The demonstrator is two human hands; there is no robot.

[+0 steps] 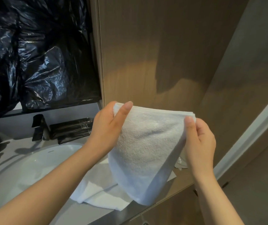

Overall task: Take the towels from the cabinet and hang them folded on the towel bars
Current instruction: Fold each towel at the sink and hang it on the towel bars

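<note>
Head view: folded towel (146, 143) between left hand (107, 129) and right hand (199, 143)

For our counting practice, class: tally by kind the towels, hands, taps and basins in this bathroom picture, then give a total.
White towels: 2, the held towel and the towel on the counter
Hands: 2, the left hand and the right hand, both gripping the held towel
Black taps: 1, the tap
White basins: 1, the basin
Total: 6

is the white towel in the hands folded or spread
Folded: the white terry towel shows stacked layers at its right corner, where the right hand pinches it; the left hand grips the other corner.
</note>
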